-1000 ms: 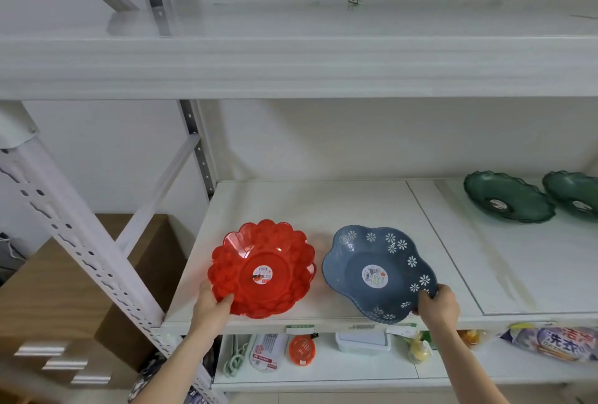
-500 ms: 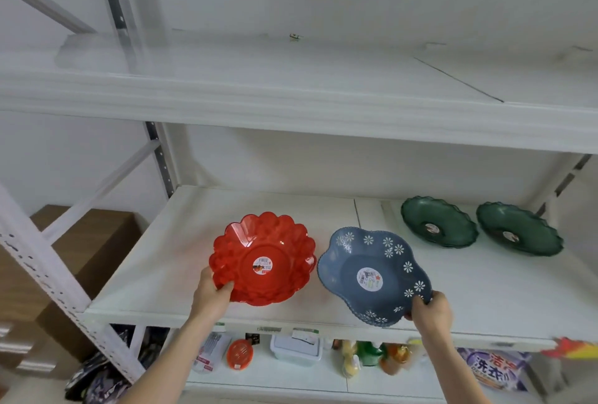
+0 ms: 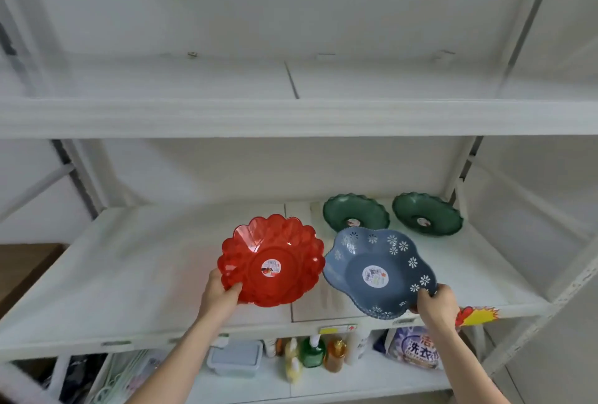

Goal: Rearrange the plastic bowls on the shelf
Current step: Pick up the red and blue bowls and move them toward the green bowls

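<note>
A red scalloped plastic bowl (image 3: 275, 255) is tilted toward me, raised off the white shelf (image 3: 136, 277), with my left hand (image 3: 220, 295) gripping its near-left rim. A blue bowl with white flowers (image 3: 378, 269) sits to its right, also tilted and lifted, and my right hand (image 3: 437, 305) grips its near-right rim. The two bowls almost touch at their edges. Two dark green bowls, one on the left (image 3: 356, 216) and one on the right (image 3: 427, 217), rest at the back right of the same shelf.
An upper shelf (image 3: 291, 115) runs overhead. White uprights (image 3: 466, 161) frame the right side. On the lower shelf stand several bottles (image 3: 312, 353), a lidded grey box (image 3: 234, 356) and a detergent bag (image 3: 417, 347). A brown box (image 3: 19, 267) is at the left.
Both bowls have come up off the shelf and travelled right, toward the green bowls. My view has swung right and upward.
</note>
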